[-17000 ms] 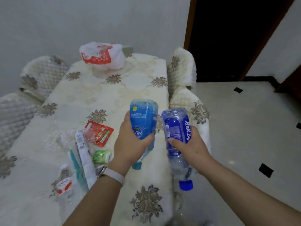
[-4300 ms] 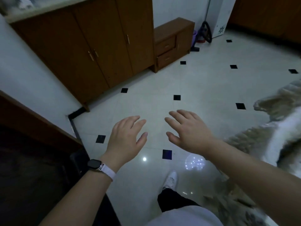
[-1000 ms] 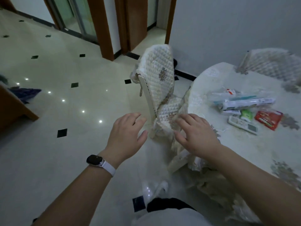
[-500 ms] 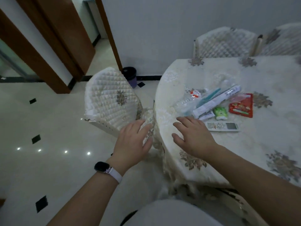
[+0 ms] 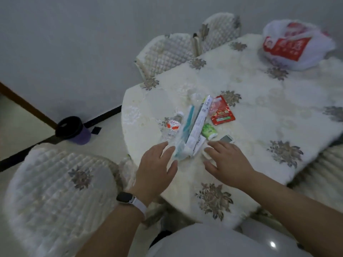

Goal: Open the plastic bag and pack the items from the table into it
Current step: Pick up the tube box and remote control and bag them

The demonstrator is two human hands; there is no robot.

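Stock on the table (image 5: 250,145), as I read it from my seat, left to right:

1. Left hand (image 5: 156,166): spread flat, fingers loose, holding nothing; poised at the near end of the pile.
2. Small water bottle (image 5: 171,127), lying down, red-and-white label. Unpacked.
3. Toothbrush pack (image 5: 185,130), teal, lying against the bottle's right side. Unpacked.
4. Toothpaste box (image 5: 197,127), long and white, touching the pack. Unpacked.
5. Green packet (image 5: 208,131), just right of the box. Unpacked.
6. Red sachet (image 5: 221,113), beyond the green packet. Unpacked.
7. Right hand (image 5: 225,161): likewise spread and empty, covering most of a grey-and-white remote control (image 5: 226,139) (only its far end shows).
8. Plastic bag (image 5: 295,44), white with red print, at the far right end of the table, well apart from everything above.

Progress, by my judgement: nothing visibly packed (the bag's contents cannot be seen). Left to do: fetch and open the bag, then load all six items.
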